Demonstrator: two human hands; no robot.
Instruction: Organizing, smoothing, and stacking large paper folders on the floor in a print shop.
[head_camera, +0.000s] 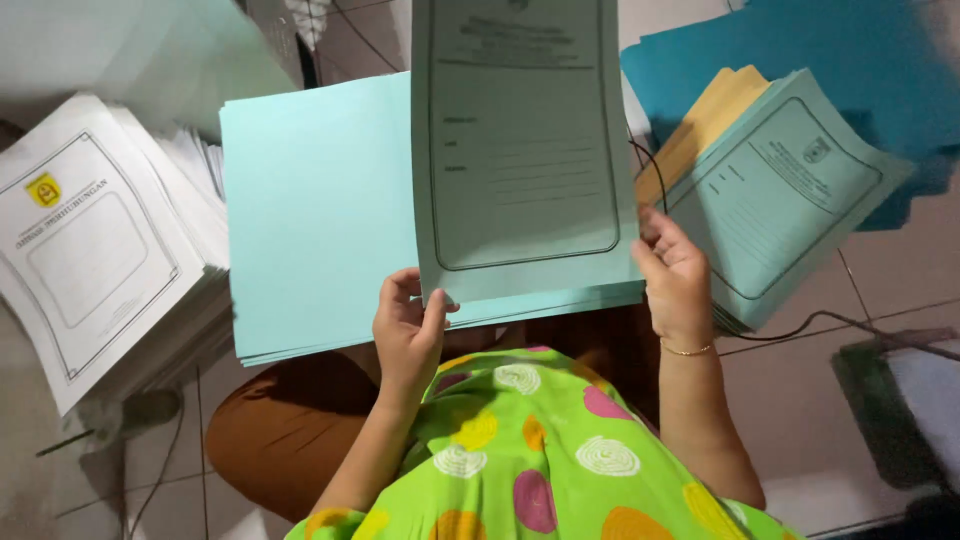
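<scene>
The printed green sheet is standing raised above an open stack of plain light-blue sheets on the person's lap. The left hand is pinching the sheet's lower left corner, thumb on its front. The right hand is gripping its lower right edge. A white printed stack is lying to the left, a green printed stack to the right.

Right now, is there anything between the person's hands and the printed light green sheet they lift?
Nothing visible. The left hand pinches the printed sheet at its lower left corner, and the right hand touches its lower right edge. Both hands are directly on the paper, above the open pale green stack lying underneath.
</scene>
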